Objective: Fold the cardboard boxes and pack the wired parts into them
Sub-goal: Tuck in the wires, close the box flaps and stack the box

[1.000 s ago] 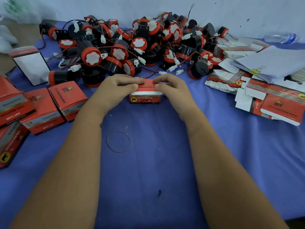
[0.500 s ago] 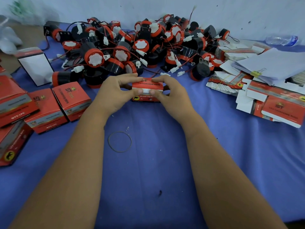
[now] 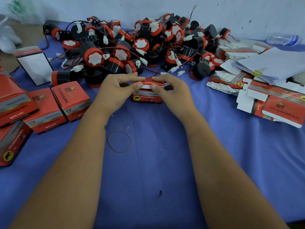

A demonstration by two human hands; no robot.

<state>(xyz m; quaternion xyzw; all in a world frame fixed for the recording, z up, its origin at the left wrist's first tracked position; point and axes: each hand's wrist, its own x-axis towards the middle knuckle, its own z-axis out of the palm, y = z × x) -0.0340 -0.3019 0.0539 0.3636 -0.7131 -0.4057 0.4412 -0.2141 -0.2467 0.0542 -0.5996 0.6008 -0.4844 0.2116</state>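
Both hands are on the small red box standing on the blue table: the left hand and right hand pinch its top flap between thumbs and forefingers. Just beyond the fingertips lies the heap of wired parts.

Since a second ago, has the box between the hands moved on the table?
No real move. The box keeps its place beyond the rubber band; only the left hand and right hand shifted onto its top flap.
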